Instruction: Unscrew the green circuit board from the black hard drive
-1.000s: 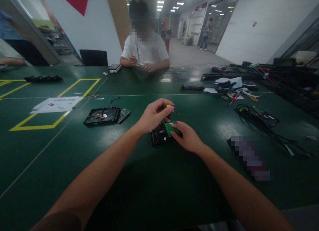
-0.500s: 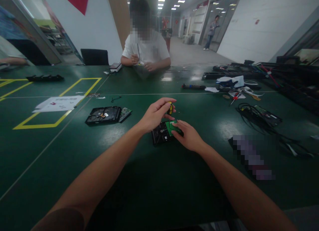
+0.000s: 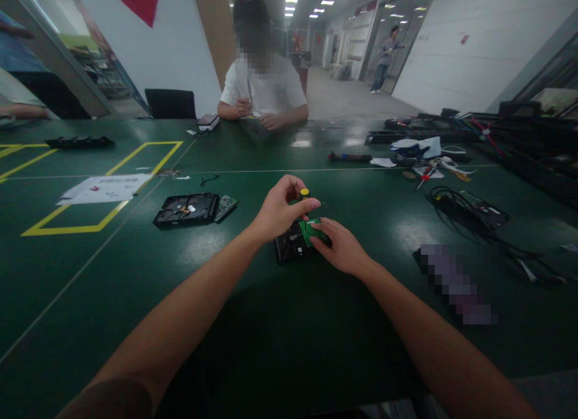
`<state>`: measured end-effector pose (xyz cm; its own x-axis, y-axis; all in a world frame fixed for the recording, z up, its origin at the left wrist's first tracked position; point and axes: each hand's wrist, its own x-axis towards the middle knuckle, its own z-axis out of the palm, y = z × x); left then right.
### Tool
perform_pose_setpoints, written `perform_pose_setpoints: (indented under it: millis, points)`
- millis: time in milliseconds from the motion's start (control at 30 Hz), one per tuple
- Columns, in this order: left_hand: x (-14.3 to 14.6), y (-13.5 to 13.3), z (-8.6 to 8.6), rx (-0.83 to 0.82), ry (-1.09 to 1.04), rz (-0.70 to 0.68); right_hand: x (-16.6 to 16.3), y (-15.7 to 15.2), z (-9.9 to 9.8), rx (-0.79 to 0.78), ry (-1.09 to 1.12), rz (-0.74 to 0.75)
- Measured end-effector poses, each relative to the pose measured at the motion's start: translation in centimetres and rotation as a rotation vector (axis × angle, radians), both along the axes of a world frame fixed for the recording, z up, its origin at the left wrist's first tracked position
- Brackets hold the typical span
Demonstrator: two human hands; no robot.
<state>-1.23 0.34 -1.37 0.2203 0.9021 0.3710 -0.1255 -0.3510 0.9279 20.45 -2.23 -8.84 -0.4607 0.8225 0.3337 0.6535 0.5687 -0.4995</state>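
Observation:
A black hard drive (image 3: 291, 244) with a green circuit board (image 3: 307, 232) lies on the table in front of me. My left hand (image 3: 285, 205) is closed around a screwdriver with a yellow and black handle (image 3: 304, 194), just above the drive's far edge. The handle's yellow end shows over the fingers; its shaft and tip are hidden. From the right, my right hand (image 3: 338, 244) grips the drive, fingers over the circuit board and thumb bent towards them. Part of the board is covered by these fingers.
An opened hard drive (image 3: 187, 209) and a loose circuit board (image 3: 226, 208) lie left. Paper (image 3: 106, 189) is beyond them. Cables (image 3: 456, 211), another drive (image 3: 485, 208) and a blurred-out object (image 3: 456, 283) are to the right. A person (image 3: 266, 88) sits opposite, hands on the table.
My left fingers have shifted around the screwdriver: the thumb now reaches further right, and the handle's yellow end points up more. The right hand stays on the drive.

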Motion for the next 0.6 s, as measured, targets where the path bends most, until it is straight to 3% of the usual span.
perform_pose_setpoints:
  millis: [200,467,600]
  points:
    - [-0.27,-0.09,0.2,0.051,0.083,-0.042,-0.16,-0.26,0.54,-0.016,-0.016,0.005]
    - [-0.48,-0.12,0.38,-0.089,0.003,-0.159,-0.08,-0.07,0.37,-0.009,-0.034,0.008]
    - [-0.35,-0.1,0.58,-0.069,0.028,-0.099,-0.01,-0.07,0.27,0.002,-0.036,0.007]
